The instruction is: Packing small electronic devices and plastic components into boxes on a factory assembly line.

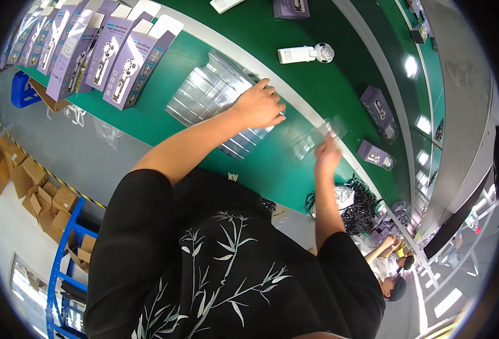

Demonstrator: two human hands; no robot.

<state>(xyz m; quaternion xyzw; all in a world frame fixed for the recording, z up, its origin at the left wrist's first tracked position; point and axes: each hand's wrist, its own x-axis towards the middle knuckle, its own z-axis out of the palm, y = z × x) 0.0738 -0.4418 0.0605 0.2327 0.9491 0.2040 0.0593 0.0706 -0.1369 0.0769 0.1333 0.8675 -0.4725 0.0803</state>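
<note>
A stack of clear folded plastic sheets or sleeves (201, 93) lies on the green table. My left hand (256, 105) rests over the stack's right part, fingers bent and a little apart, with nothing visible held in them. To its right, my right hand (328, 157) is closed at the fingertips on a clear plastic piece (303, 147). Motion blurs both that hand and the plastic, so its exact shape is unclear. Beyond the pale rail, a white handheld fan (297, 55) with a round grille lies on the green conveyor belt.
Purple printed boxes (128, 70) stand in rows at the far left. More purple boxes (378, 110) lie on the belt. A heap of black straps (359, 209) sits by my right forearm. Cardboard boxes (40, 192) are on the floor at left; other people (393, 271) work at lower right.
</note>
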